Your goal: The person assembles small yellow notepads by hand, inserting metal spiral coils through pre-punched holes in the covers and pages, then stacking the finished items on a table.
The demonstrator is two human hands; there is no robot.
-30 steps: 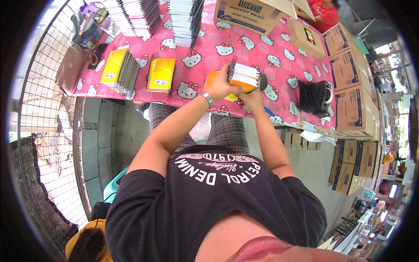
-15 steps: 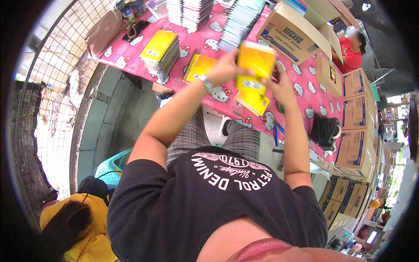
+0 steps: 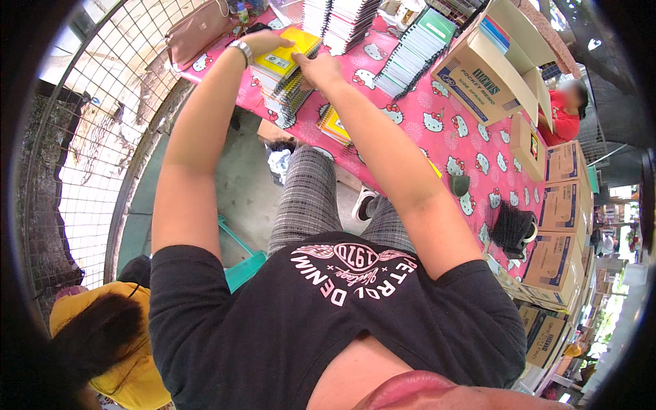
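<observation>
A person's left hand [image 3: 268, 43] and right hand [image 3: 318, 70] hold the upper part of a stack of yellow spiral notebooks [image 3: 276, 62] between them, each grip narrow, one on either side. The stack is near the edge of a pink cat-patterned bench [image 3: 413, 115], toward its left. Just beside it, a lower pile of yellow notebooks [image 3: 333, 127] is partly hidden by the right forearm. Beyond are a green-topped notebook stack [image 3: 413, 58] and an open cardboard carton [image 3: 471, 85].

Workshop — stacked cartons [image 3: 562, 215], notebook piles [image 3: 277, 63]
</observation>
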